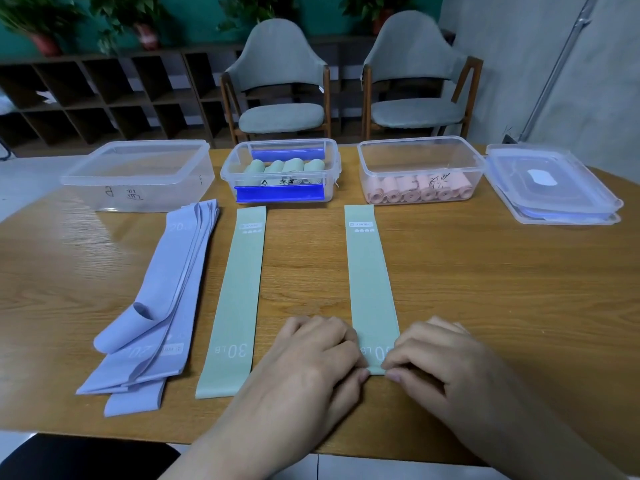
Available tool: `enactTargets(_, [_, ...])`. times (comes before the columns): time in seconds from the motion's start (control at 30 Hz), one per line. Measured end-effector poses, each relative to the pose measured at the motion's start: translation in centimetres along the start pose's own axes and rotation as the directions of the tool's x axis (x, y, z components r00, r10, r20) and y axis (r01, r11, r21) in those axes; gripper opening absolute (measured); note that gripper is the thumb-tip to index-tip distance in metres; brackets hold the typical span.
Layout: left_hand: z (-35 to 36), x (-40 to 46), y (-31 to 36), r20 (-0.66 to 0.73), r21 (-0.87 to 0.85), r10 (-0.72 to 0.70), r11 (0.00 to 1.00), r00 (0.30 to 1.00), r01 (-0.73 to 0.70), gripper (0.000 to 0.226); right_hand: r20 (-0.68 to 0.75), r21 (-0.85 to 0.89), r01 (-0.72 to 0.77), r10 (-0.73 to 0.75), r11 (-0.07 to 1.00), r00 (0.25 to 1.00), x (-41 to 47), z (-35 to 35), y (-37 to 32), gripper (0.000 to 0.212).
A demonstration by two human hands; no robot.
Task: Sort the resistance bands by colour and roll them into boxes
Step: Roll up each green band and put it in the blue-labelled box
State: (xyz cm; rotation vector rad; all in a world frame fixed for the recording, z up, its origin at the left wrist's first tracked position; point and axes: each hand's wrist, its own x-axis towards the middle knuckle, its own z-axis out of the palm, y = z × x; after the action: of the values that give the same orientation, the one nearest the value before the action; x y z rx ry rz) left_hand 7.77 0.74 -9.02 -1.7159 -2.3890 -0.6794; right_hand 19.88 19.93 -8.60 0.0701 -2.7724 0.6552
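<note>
The right-hand green band (370,282) lies flat and lengthwise on the worktop (502,289), its far end near the pink-band box (420,169) and its near end pinched between both hands. The left hand (311,358) and the right hand (436,362) are brought together at that near edge, fingers curled onto the fabric, one at each corner.

The band is judged light, thin and limp, with some stretch; no stiffness is to be expected, so a roll is likely to loosen if released. Hold is best taken at both near corners, so that the first turn is started square and even tension is kept across the width.

A second green band (235,299) lies flat to the left, beside a loose stack of lilac bands (162,306). Rolled green bands are seen in the middle box (280,171); the left box (138,174) appears to hold none.

The printing under the fingers is partly covered. The handwritten box labels cannot be read. Whether the first fold is already made cannot be determined.
</note>
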Motion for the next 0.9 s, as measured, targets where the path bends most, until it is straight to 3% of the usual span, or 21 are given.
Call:
enactTargets(0.3, [0.32, 0.19, -0.21, -0.028, -0.029, -0.049, 0.998, 0.998, 0.048, 0.008, -0.039, 0.004, -0.009, 0.009, 1.0, 0.999, 0.06, -0.02, 0.04, 0.009])
enactTargets(0.53, [0.41, 0.19, -0.33, -0.014, 0.015, -0.076, 0.997, 0.997, 0.077, 0.016, -0.057, -0.07, -0.012, 0.008, 0.997, 0.998, 0.31, 0.19, 0.19, 0.014])
enactTargets(0.73, [0.47, 0.19, -0.23, -0.02, 0.036, -0.056, 0.998, 0.998, 0.057, 0.01, -0.048, -0.102, 0.007, -0.012, 0.995, 0.999, 0.19, 0.14, 0.01, 0.024])
enactTargets(0.9, [0.54, 0.19, -0.26, -0.06, 0.032, -0.057, 0.998, 0.997, 0.059, 0.014, -0.047, -0.034, -0.072, 0.07, 0.997, 0.996, 0.25, 0.1, -0.04, 0.024])
